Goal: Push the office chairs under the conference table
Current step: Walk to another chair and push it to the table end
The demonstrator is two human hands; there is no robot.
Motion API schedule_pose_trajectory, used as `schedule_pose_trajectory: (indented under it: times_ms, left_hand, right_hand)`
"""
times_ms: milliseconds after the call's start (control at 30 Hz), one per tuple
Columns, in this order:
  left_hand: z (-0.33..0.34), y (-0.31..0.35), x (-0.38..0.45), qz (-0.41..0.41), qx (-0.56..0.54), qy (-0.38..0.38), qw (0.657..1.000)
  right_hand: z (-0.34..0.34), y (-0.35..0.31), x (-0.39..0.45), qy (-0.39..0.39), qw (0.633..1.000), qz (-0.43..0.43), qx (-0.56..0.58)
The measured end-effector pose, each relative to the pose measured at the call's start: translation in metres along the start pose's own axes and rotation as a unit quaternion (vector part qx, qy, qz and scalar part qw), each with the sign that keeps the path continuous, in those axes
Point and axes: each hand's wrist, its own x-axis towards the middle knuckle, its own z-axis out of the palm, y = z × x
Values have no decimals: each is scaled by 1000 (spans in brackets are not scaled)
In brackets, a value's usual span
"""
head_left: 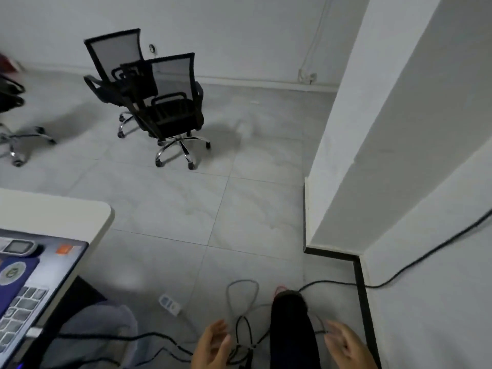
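Both hands hang low at the bottom of the view, the left hand (213, 347) and the right hand (346, 347) with fingers loosely apart and holding nothing. The two office chairs (170, 107) stand well ahead and somewhat to the left, huddled together near the far wall, well apart from the worktop (66, 214) whose corner juts in at the left (a third chair (10, 102) peeks in at the left edge). I judge the left hand slightly nearer. Cables (245, 328) lie on the floor underfoot.
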Motion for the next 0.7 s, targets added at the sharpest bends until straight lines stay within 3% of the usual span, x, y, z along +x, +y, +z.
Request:
schedule_pose_trajectory:
  times_ms: [133,267,400,567,700]
  left_hand:
    - [23,52,105,30,-18,61,997]
    - [33,120,193,58,-9,102,993]
    - [27,142,243,26,-30,172,984]
    - [2,144,310,-57,-83,289,952]
    - [-43,172,403,-51,-99,335,936]
  right_hand:
    - [3,-47,134,-36,998,-45,-8]
    - [4,-137,253,-104,990,-81,-40]
    - [27,-177,343,-158,982,-78,-63]
    - [89,-230,415,-222,966,-72,-111]
    - [176,-299,486,-269,943,-133,-142]
